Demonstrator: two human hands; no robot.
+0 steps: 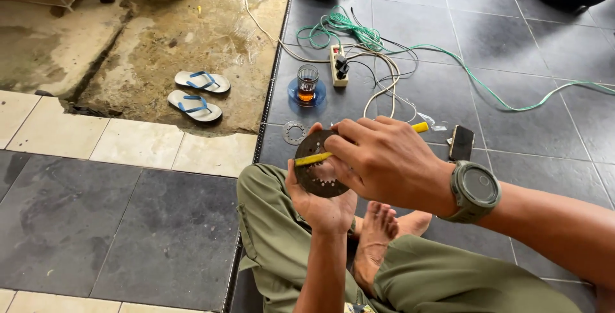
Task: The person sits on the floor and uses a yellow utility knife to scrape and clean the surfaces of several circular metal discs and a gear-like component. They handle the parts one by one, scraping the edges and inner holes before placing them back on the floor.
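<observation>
My left hand [323, 201] holds a dark round metal disc [318, 167] with a toothed inner ring, upright above my lap. My right hand [384, 159], with a green watch [475, 191] on its wrist, grips a thin yellow tool [314, 158] and lays it across the face of the disc. The tool's far end [419, 127] sticks out past my right hand's knuckles. I sit cross-legged in olive trousers, with bare feet [378, 230] under my arms.
A smaller perforated metal ring [295, 131] lies on the dark tiles beside the disc. Beyond it stand a glass of tea on a blue saucer [307, 84], a power strip [338, 64], tangled green and white cables [359, 37], a dark phone-like object [461, 142] and blue-strapped sandals [198, 94].
</observation>
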